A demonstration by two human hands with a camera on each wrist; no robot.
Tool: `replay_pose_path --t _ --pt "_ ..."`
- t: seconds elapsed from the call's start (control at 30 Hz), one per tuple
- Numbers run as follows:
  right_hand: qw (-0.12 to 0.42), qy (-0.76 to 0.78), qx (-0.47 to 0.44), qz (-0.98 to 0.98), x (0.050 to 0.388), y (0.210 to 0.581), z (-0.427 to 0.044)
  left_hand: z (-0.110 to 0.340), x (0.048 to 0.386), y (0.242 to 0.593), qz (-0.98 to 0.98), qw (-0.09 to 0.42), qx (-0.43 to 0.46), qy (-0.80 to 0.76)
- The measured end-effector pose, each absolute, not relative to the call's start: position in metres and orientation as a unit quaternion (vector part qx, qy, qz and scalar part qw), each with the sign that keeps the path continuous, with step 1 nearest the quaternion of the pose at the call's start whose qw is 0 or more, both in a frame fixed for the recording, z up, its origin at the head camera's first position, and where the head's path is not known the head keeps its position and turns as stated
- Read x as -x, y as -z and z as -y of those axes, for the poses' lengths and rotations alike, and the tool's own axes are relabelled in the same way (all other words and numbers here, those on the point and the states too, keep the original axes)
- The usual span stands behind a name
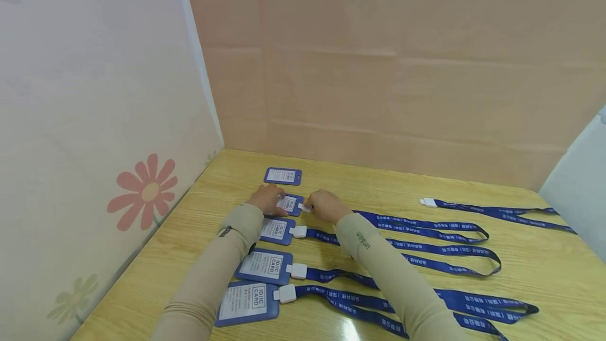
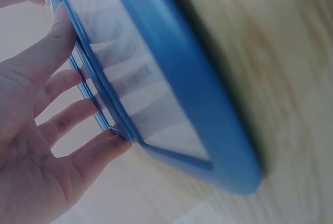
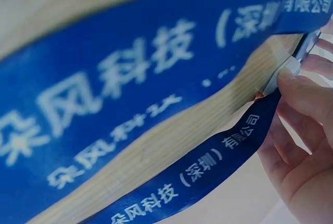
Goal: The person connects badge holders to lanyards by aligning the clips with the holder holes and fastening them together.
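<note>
My left hand [image 1: 268, 200] grips a blue-framed ID card holder [image 1: 291, 203] by its sides, thumb on one edge and fingertips on the other. At that holder's right end, my right hand [image 1: 326, 206] pinches the white clip [image 1: 305, 207] of a blue lanyard [image 1: 426, 223] between thumb and fingers. Close together as they are, clip and holder do not show whether they are joined. The right wrist view shows the thumb on the white clip [image 3: 283, 73], with the printed strap [image 3: 208, 167] trailing from it. Another card holder [image 2: 171, 68] fills the left wrist view's foreground.
Nearer me, several card holders [image 1: 262, 266] lie in a column, white clips [image 1: 298, 271] at their right ends and lanyards stretching right. One holder without a lanyard [image 1: 282, 176] lies beyond my left hand. A separate lanyard [image 1: 492, 211] lies at the far right. Walls border the wooden table [image 1: 379, 193].
</note>
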State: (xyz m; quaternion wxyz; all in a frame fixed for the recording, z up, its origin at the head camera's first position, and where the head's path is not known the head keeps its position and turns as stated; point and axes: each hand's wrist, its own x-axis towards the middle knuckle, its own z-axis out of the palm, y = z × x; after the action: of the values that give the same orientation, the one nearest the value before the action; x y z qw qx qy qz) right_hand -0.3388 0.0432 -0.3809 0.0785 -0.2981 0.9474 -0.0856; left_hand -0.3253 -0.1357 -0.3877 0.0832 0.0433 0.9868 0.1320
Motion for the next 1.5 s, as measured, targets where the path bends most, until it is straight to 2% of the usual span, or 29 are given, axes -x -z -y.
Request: replay_pose_path --t 0.4,0.7,0.83,1.0,1.1,1.27,1.37,1.5 --pt "0.08 0.083 0.275 -0.954 0.335 0.38 -0.043 0.133 0.329 0.39 -0.986 0.082 -0.046 -0.139" --pt "0.059 0.064 0.265 -0.96 0.332 0.388 -0.052 0.125 0.336 0.396 -0.986 0.085 -0.053 -0.136" --pt "0.061 0.063 0.264 -0.961 0.332 0.389 -0.057 0.121 0.339 0.395 -0.985 0.078 -0.055 -0.142" --pt "0.089 0.088 0.284 -0.951 0.327 0.395 -0.068 0.125 0.335 0.397 -0.985 0.081 -0.051 -0.146" --pt "0.098 0.112 0.292 -0.945 0.326 0.39 -0.085 0.132 0.333 0.403 -0.985 0.081 -0.05 -0.147" --pt "0.036 0.107 0.288 -0.951 0.339 0.373 -0.139 0.145 0.333 0.408 -0.986 0.065 -0.05 -0.146" --pt "0.007 0.098 0.259 -0.961 0.349 0.37 -0.18 0.154 0.331 0.408 -0.987 0.062 -0.048 -0.138" --pt "0.0 0.09 0.205 -0.975 0.357 0.373 -0.232 0.161 0.325 0.405 -0.987 0.068 -0.046 -0.135"
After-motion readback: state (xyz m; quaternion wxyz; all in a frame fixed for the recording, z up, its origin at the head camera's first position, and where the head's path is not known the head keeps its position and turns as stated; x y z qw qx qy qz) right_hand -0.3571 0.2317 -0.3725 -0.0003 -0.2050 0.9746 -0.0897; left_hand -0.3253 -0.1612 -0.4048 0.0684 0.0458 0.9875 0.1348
